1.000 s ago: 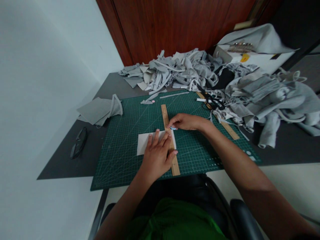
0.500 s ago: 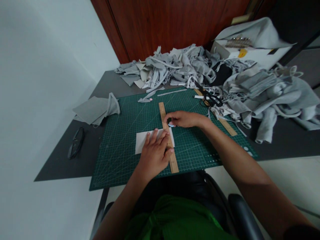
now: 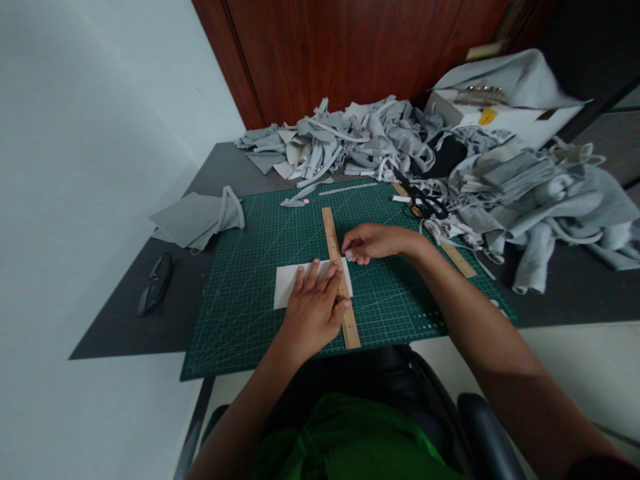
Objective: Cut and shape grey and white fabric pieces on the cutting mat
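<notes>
- Pressing white piece and wooden ruler under left hand, fingers spread
- Right hand pinching small pale-blue item between fingers, beside ruler
- Ruler placed; strip right of left fingers not visibly detached

1. Paper: partly covered by the ruler and left hand.
2. Ruler markings, beside the left hand: too small to read.
3. Blue item, in the right hand: mostly concealed; type cannot be determined.
4. Second ruler, right of the right hand: mid-section covered by scissors and scraps.
5. Cloth, far right of the right hand: cut off by frame edge.
</notes>
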Motion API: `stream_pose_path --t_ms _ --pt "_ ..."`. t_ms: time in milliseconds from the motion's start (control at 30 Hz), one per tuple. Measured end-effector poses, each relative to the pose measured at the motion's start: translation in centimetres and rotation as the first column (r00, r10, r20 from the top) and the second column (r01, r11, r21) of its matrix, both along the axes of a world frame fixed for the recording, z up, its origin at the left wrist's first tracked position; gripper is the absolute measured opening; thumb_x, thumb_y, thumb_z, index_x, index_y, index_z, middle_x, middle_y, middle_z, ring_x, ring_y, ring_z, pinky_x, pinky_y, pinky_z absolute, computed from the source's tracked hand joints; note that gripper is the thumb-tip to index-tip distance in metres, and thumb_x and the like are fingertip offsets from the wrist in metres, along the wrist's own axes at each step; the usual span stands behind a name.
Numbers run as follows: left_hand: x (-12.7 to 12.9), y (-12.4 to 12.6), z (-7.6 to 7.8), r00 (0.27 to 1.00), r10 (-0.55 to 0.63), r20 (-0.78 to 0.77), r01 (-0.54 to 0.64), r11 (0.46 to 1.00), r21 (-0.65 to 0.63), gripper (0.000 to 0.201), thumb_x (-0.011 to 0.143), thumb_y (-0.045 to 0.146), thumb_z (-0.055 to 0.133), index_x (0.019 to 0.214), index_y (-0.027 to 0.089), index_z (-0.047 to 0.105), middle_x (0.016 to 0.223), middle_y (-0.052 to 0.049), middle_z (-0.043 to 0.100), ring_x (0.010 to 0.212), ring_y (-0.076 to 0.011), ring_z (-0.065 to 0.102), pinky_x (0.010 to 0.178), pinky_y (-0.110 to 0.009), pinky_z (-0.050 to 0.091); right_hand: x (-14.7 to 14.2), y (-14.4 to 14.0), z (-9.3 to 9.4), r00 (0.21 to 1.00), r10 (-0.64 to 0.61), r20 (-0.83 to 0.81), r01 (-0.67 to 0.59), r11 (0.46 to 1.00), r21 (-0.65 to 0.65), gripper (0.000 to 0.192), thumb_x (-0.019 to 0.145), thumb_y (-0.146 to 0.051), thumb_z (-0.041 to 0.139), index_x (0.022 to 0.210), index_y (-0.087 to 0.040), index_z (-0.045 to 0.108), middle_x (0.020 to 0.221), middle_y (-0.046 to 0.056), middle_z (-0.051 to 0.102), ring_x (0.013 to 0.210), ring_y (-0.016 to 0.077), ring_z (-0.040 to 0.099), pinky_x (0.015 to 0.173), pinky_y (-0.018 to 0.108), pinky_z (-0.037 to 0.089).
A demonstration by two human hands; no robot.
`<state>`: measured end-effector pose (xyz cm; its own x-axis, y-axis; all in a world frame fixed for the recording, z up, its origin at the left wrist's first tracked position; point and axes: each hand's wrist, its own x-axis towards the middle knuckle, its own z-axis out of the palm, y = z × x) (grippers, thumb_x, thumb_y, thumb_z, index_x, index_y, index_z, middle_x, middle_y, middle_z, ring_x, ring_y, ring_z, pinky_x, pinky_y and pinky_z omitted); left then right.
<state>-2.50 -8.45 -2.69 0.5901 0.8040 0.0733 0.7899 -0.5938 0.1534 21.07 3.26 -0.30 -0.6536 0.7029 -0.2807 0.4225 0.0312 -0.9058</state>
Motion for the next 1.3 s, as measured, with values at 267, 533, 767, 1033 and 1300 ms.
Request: stream_pose_path --t_ms 267,533,767,1033,1300 --pt "0.0 0.0 -0.1 1.0 -0.004 0.002 0.004 1.0 0.018 0.058 0.106 0.042 0.046 0.159 0.018 0.041 0.167 -0.005 0.043 0.16 -0.0355 0.023 0.131 -0.062 0.019 -0.3 0.2 -0.6 0.999 -0.02 -0.026 0.019 0.999 -0.027 0.014 0.084 -0.015 0.078 0.09 -0.016 0.065 0.067 -0.003 0.067 0.053 0.0106 0.06 0.049 0.021 0.049" --pt "0.0 0.0 -0.1 1.0 0.0 0.005 0.0 1.0 -0.006 0.059 0.107 0.043 0.043 0.16 0.017 0.04 0.168 -0.004 0.041 0.161 -0.036 0.022 0.132 -0.061 0.017 0.1 0.2 -0.5 0.999 -0.041 -0.028 0.04 0.998 -0.052 0.018 0.084 -0.015 0.078 0.092 -0.016 0.061 0.067 -0.001 0.07 0.058 0.0132 0.066 0.053 0.023 0.055" --pt "0.0 -0.1 0.0 1.0 0.001 0.024 -0.001 1.0 -0.01 0.059 0.106 0.042 0.045 0.159 0.017 0.041 0.168 -0.005 0.042 0.16 -0.0357 0.023 0.131 -0.062 0.018 0.0 0.2 -0.6 0.999 -0.02 -0.037 0.018 0.999 -0.049 0.021 0.083 -0.019 0.081 0.091 -0.017 0.061 0.064 -0.002 0.069 0.056 0.0121 0.065 0.051 0.021 0.054" --pt "-0.1 -0.1 -0.3 1.0 0.007 0.025 -0.007 1.0 -0.007 0.059 0.107 0.045 0.043 0.16 0.019 0.04 0.168 -0.005 0.042 0.161 -0.0342 0.021 0.132 -0.06 0.016 -0.6 -0.2 -0.6 0.999 -0.041 0.002 0.041 0.999 -0.023 0.021 0.083 -0.023 0.082 0.089 -0.016 0.062 0.066 -0.001 0.07 0.054 0.0115 0.063 0.049 0.022 0.052" --pt "0.0 -0.2 0.0 1.0 0.012 0.026 -0.012 0.999 -0.033 0.06 0.107 0.044 0.043 0.16 0.016 0.04 0.168 -0.004 0.041 0.162 -0.0343 0.019 0.132 -0.061 0.015 -0.8 -0.3 -0.3 0.996 -0.08 0.042 0.081 0.996 -0.032 0.017 0.085 -0.02 0.081 0.087 -0.016 0.064 0.065 -0.001 0.07 0.056 0.0116 0.066 0.05 0.021 0.055"
